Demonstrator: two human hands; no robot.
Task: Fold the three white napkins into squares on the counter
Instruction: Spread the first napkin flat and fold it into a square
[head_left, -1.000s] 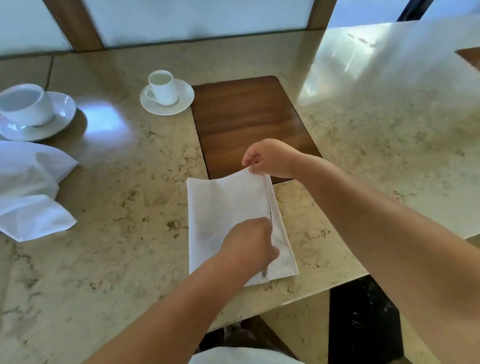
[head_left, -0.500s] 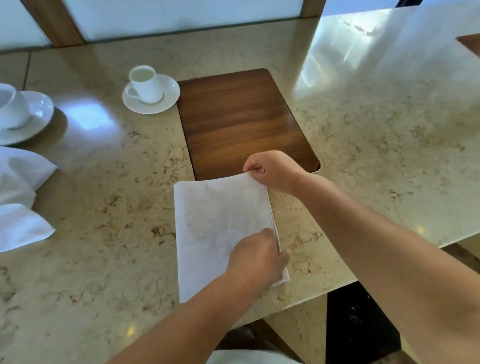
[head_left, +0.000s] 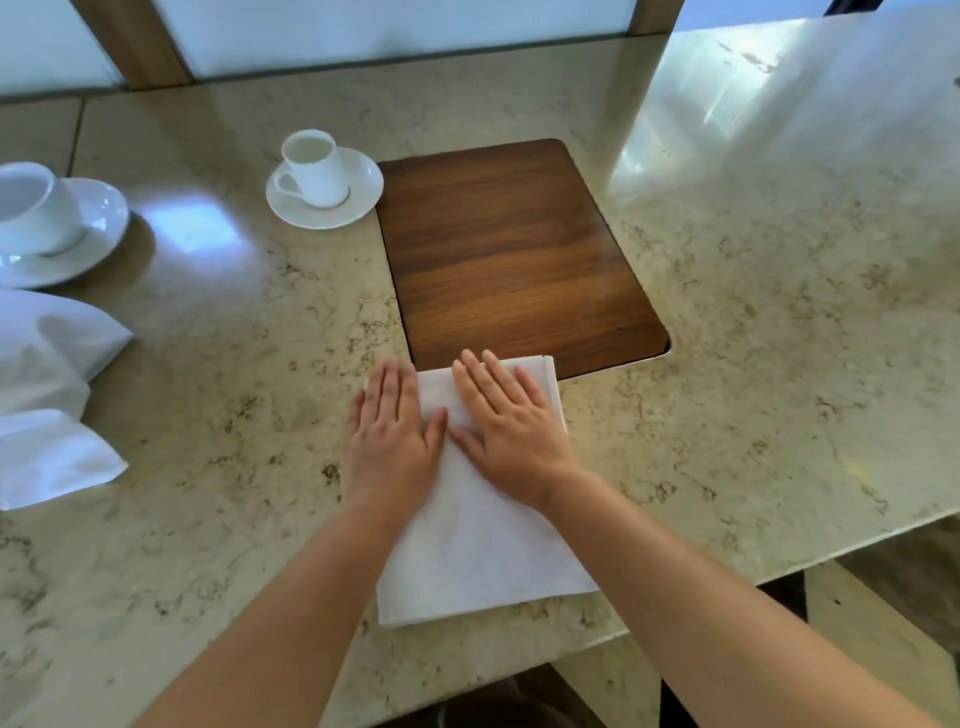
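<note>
A white napkin (head_left: 478, 551) lies folded into a long rectangle on the marble counter (head_left: 218, 395), running from the wooden inset to the near edge. My left hand (head_left: 392, 431) and my right hand (head_left: 511, 426) rest flat, palms down, side by side on its far half, fingers spread and pointing away. Neither hand grips the cloth. Two more white napkins (head_left: 47, 395) lie loosely crumpled at the left edge of the view.
A brown wooden inset panel (head_left: 514, 249) sits in the counter just beyond the napkin. A small white cup on a saucer (head_left: 322, 182) stands left of it, a larger cup and saucer (head_left: 47, 223) at the far left. The counter edge (head_left: 779, 571) runs near my right arm.
Both hands have let go of the napkin's right-hand edge and corners and now lie flat on its far half. The napkin lies flatter on the counter.
</note>
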